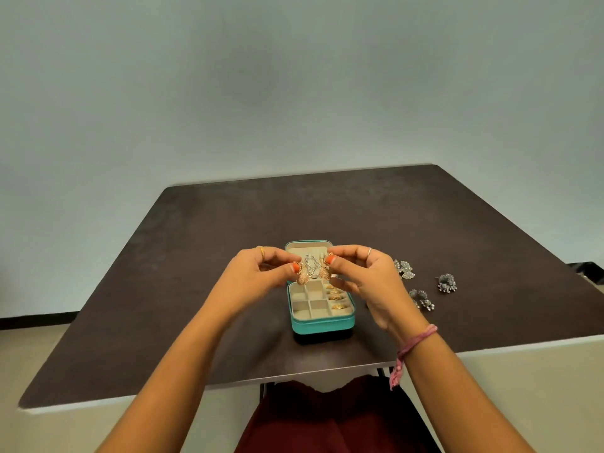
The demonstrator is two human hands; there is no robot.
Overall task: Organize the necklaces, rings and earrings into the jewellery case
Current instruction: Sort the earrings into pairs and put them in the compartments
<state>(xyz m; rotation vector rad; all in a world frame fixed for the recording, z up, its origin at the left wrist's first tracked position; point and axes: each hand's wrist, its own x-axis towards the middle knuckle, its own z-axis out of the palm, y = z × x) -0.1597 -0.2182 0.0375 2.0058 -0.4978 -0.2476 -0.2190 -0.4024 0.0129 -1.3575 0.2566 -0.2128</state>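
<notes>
Head cam, looking down (close) at table

Dark brown table, plain grey wall, beige floor.

No text, label, brand, number or sign can be read anywhere in this view. The teal rectangular jewellery case with its cream lining shows plain outer walls and no logo. The dark brown matte surface carries no print. The pale grey wall at 12 o'clock is bare of lettering, and the jewellery pieces are too small to show any stamp or engraving.
</notes>
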